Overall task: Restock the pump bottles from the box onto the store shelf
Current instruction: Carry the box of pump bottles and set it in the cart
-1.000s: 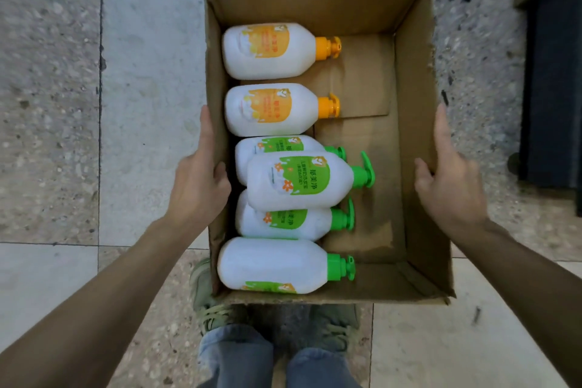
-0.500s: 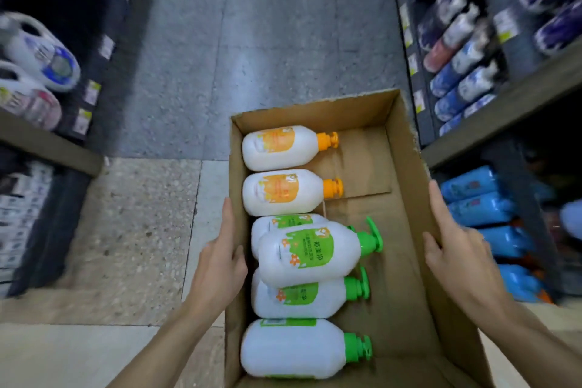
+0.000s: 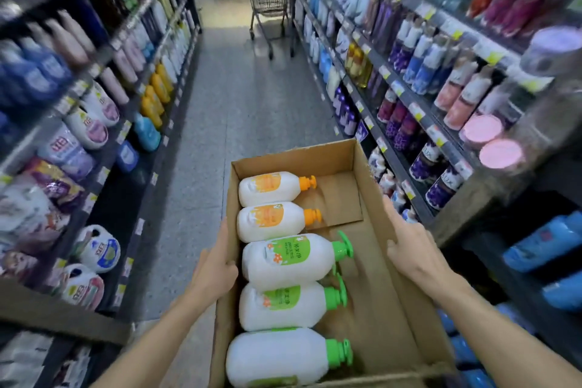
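Note:
An open cardboard box [image 3: 390, 318] is carried in front of me. My left hand [image 3: 214, 271] grips its left wall and my right hand [image 3: 415, 255] presses against its right wall. Inside lie white pump bottles on their sides, pumps pointing right. Two at the far end have orange pumps [image 3: 267, 187] [image 3: 271, 220]. Nearer me lie green-pump bottles [image 3: 289, 258] [image 3: 283, 305] [image 3: 277, 356], the top one resting on another. The right half of the box floor is bare cardboard.
Store shelves packed with bottles line both sides of the aisle: the left shelving [image 3: 104, 110] and the right shelving [image 3: 441, 98]. A shopping cart [image 3: 271, 6] stands far down the grey-tiled aisle [image 3: 239, 98].
The view has swung up from the floor to the aisle ahead. The box has stayed held between both hands and now sits lower in the picture. The bottles have shifted slightly.

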Tool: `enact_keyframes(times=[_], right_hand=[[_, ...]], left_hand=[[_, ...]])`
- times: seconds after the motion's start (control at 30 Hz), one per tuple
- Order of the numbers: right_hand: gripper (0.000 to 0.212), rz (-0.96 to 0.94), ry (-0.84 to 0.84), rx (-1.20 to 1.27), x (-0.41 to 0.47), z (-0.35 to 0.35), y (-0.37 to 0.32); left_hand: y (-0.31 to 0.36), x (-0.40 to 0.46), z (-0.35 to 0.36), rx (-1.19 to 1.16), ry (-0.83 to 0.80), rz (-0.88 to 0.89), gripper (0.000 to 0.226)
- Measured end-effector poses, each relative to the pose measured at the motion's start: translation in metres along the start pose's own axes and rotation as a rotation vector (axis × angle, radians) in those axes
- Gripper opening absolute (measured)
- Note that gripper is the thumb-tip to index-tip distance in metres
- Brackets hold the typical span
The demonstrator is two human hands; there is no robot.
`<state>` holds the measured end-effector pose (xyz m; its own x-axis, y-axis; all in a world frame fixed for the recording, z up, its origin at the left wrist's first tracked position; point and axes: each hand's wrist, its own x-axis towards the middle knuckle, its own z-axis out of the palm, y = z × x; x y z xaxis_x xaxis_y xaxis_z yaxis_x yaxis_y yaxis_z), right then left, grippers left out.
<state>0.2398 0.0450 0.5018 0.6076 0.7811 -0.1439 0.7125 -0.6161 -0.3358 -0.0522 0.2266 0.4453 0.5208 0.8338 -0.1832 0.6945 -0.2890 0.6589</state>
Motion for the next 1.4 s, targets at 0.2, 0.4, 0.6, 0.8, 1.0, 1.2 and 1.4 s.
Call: enact_keyframes(times=[0.2,0.4,0.6,0.8,1.0,1.2,1.4], right_hand=[[0.1,-0.034,0.044,0.024,0.12,-0.058,-0.027],[0.098,-0.039,0.099,0.05,0.26,-0.105,-0.056],[0.094,-0.034,0.123,0.031,0.421,-0.13,-0.094],[0.103,-0.069,0.18,0.051,0.596,-0.146,-0.151],[0.099,-0.064,0.24,0.058,0.776,-0.178,-0.195],[0.096,-0.143,0.261,0.031,0.975,-0.21,-0.214],[0.096,-0.207,0.28,0.043,1.173,-0.251,-0.235]], left_hand=[[0.077,0.108,-0.071,0.058,0.021,0.112,0.099],[0.127,0.248,-0.119,0.06,0.073,0.184,0.095],[0.154,0.408,-0.165,0.06,0.082,0.205,0.093],[0.166,0.595,-0.225,0.106,0.115,0.2,0.089],[0.194,0.778,-0.28,0.147,0.129,0.173,0.082],[0.225,0.969,-0.302,0.155,0.136,0.136,0.09],[0.273,1.15,-0.326,0.138,0.187,0.148,0.086]])
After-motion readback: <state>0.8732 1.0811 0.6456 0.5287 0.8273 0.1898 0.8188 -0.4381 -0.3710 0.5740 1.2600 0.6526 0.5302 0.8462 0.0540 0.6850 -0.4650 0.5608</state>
